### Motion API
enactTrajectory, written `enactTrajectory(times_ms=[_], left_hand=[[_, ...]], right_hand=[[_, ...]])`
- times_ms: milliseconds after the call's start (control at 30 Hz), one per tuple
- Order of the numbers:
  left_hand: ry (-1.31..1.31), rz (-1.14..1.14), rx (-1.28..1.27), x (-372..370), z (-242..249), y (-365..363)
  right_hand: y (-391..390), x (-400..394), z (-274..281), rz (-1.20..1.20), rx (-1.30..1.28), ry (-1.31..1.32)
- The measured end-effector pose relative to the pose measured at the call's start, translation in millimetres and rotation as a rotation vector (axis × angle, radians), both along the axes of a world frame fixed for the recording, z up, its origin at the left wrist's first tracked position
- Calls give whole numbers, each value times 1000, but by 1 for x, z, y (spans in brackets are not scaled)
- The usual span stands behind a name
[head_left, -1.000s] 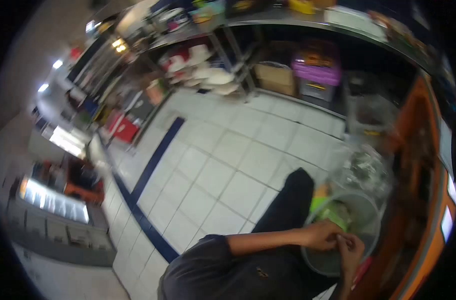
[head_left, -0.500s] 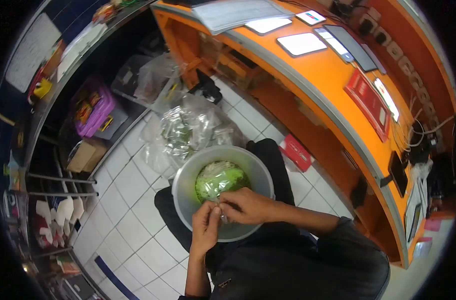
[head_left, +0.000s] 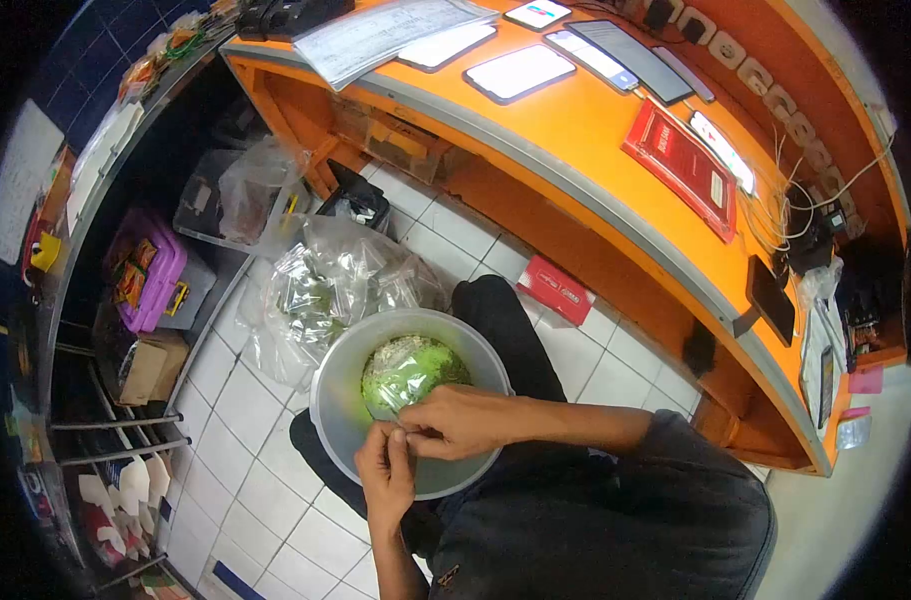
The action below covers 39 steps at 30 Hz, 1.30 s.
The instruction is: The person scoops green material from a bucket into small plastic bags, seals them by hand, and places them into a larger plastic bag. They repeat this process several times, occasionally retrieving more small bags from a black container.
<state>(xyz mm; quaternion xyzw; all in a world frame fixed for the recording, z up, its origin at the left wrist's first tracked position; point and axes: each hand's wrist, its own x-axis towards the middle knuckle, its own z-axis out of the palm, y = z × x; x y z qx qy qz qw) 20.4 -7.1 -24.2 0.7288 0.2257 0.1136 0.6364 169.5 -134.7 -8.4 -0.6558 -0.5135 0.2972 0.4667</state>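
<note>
A clear plastic bag [head_left: 410, 372] with green and pale contents lies inside a whitish bucket [head_left: 327, 400] between the person's legs. My left hand [head_left: 383, 462] pinches the gathered end of this bag at the bucket's near side. Touching it from the right, my right hand [head_left: 457, 422] has its fingers closed on the same end. The fingers hide most of the gripped plastic. Just beyond the bucket, a large transparent bag [head_left: 320, 290] holding several filled packets rests on the tiled floor.
An orange counter [head_left: 605, 150] curves along the right, with phones, papers and a red box [head_left: 680, 165]. A red and white box [head_left: 556, 289] lies on the floor below it. At left are a purple basket [head_left: 160, 275], a cardboard box [head_left: 153, 368] and metal racks.
The view has shifted, so the bucket and hands appear further left and the counter shows more fully. Both hands stay together on the bag's end.
</note>
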Motion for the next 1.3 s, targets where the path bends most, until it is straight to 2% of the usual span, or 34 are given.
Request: enactTrajectory(times_ms=[133,200,233,300,367,433,467,500,567,700,767,833,933,1000,1067,1133,1200,1233,1300], left_hand=[[-19,-41,-7,-2,1,1],[3,41,-231,-1,3,0],[17,59,-227,1,2,0],[-45,81,172,4,-1,1],[-44,181,140,8,-5,-4],[25,194,270,7,3,-3],[-29,290,325,6,4,-5],[48,344,437,11,18,-10],[1,417,502,16,19,-12],[51,437,621,15,21,-12],[89,408,819,15,20,-15],[110,385,859,17,21,-15],[64,291,853,19,24,-11],[1,226,800,18,26,-10],[175,138,1018,12,29,-9],[135,100,993,6,32,-4],[102,57,957,4,44,3],[15,27,963,11,57,13],[-70,3,959,15,59,27]], right_hand=[[1,6,-1,43,3,80],[4,3,-4,40,8,106],[5,1,-9,-31,30,64],[11,-10,-15,-56,60,76],[15,-7,-16,-142,40,10],[16,-4,-19,-168,68,-17],[16,-5,-18,-240,84,-82],[19,-13,-15,-207,86,-56],[18,-10,-3,-388,50,-299],[13,-21,-10,-422,228,-481],[9,-20,-4,-392,202,-573],[9,-21,0,-365,182,-664],[11,-22,-2,-333,108,-605],[11,-19,-11,-275,-132,-269],[15,-18,-10,-290,-155,-234],[19,-16,-6,-302,-179,-203],[20,-15,7,-327,-157,3],[19,-11,13,-324,-166,2],[16,0,22,-136,-360,240]])
